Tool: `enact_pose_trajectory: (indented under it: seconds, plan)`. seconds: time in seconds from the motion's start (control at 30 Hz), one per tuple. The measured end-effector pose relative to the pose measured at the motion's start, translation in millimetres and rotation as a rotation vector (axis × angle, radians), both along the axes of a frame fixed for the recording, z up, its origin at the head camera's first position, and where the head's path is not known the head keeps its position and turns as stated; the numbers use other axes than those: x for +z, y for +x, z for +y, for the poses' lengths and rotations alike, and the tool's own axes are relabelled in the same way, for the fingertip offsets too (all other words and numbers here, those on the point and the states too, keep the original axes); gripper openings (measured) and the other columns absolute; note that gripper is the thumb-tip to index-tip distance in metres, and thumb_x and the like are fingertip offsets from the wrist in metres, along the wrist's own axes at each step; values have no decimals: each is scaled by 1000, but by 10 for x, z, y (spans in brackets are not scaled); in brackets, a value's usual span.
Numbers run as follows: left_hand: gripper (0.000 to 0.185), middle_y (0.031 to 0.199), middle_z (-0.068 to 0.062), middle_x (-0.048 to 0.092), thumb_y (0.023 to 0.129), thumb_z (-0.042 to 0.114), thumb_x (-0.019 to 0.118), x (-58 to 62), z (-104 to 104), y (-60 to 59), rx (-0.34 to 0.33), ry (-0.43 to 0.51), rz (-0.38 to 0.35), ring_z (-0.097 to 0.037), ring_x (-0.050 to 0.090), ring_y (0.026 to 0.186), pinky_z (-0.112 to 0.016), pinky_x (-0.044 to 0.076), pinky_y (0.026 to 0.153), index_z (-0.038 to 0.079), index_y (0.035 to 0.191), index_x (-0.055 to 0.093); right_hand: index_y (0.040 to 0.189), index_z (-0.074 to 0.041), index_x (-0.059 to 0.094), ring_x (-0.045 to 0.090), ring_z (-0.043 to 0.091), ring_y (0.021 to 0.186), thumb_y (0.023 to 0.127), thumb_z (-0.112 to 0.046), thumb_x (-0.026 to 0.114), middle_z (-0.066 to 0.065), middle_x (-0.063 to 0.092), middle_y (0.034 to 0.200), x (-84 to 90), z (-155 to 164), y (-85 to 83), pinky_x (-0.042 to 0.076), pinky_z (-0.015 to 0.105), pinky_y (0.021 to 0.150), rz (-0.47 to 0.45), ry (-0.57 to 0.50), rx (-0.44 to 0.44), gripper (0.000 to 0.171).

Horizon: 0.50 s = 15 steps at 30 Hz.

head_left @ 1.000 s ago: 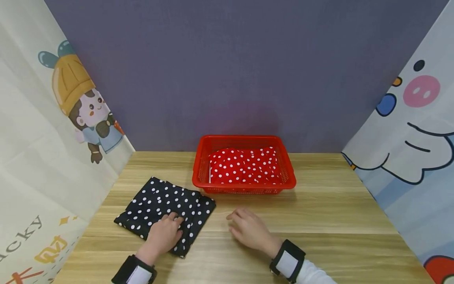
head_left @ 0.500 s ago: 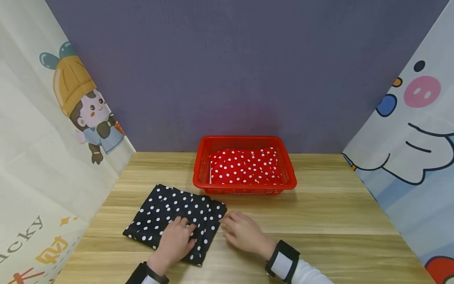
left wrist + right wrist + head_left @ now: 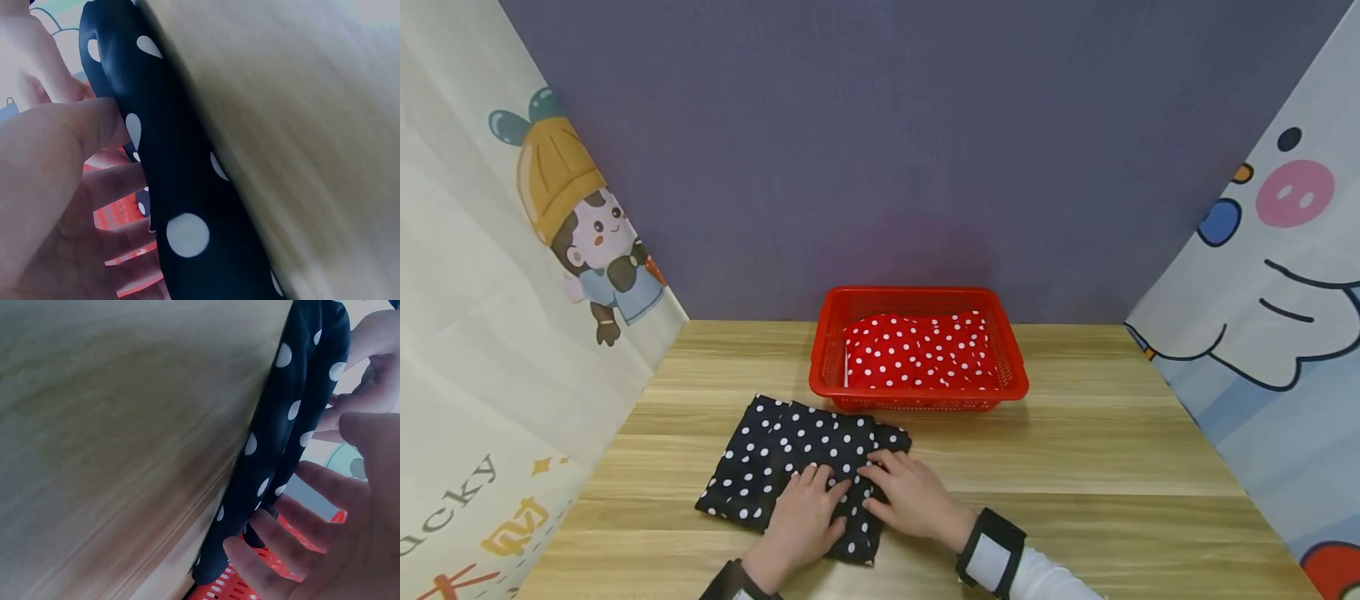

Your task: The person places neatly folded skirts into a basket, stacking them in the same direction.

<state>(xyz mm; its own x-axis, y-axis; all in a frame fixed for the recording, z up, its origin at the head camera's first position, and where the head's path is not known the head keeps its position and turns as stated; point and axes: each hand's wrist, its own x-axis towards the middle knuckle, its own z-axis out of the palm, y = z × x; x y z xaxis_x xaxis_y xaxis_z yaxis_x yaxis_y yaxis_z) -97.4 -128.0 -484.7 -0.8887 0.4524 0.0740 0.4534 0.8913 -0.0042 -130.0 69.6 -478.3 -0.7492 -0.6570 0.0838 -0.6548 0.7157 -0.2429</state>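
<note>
A folded black cloth with white dots [image 3: 790,454] lies on the wooden table [image 3: 1075,467], just in front of a red basket [image 3: 1015,375]. My left hand [image 3: 805,517] presses flat on the cloth's near part, fingers straight. My right hand [image 3: 902,492] rests on the cloth's right edge with relaxed, spread fingers. The two hands touch side by side. In the left wrist view the left hand [image 3: 56,187] lies against the thick fold of cloth [image 3: 181,206]. Seen from the right wrist, the right hand [image 3: 350,506] spreads over the cloth's layered edge [image 3: 281,444].
The red basket holds a folded red cloth with white dots [image 3: 917,350] and stands at the table's back middle. A purple wall rises behind it. Cartoon-printed curtains [image 3: 512,292] close in the left and right sides.
The black cloth has slid to the right under my left hand, closer to the basket's front. My right hand has moved left onto the cloth's right edge.
</note>
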Motion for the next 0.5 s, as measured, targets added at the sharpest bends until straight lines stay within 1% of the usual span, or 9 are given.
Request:
enact_pose_trajectory:
  seconds: [0.1,0.27,0.5]
  plan:
    - [46,108,-10,55,76,43,66,3,64,-3,2,10,-21,-25,50,97,-44,46,83,16,113,65,127,-22,55,51,21,111,88,-44,55,5,48,130,-10,9,4,49,41,86,-26,14,-25,45]
    - [44,108,-9,56,78,41,65,21,113,-13,-22,23,-53,-23,51,95,-41,46,80,15,114,65,126,-19,55,51,23,112,87,-45,56,6,46,132,-34,40,19,50,43,84,-7,33,-38,47]
    - [31,107,-5,59,80,26,66,108,56,-34,-61,125,-89,-20,55,95,-38,49,81,14,109,66,124,-18,56,50,24,114,85,-42,60,6,45,133,-53,82,28,51,43,79,-39,49,-64,46]
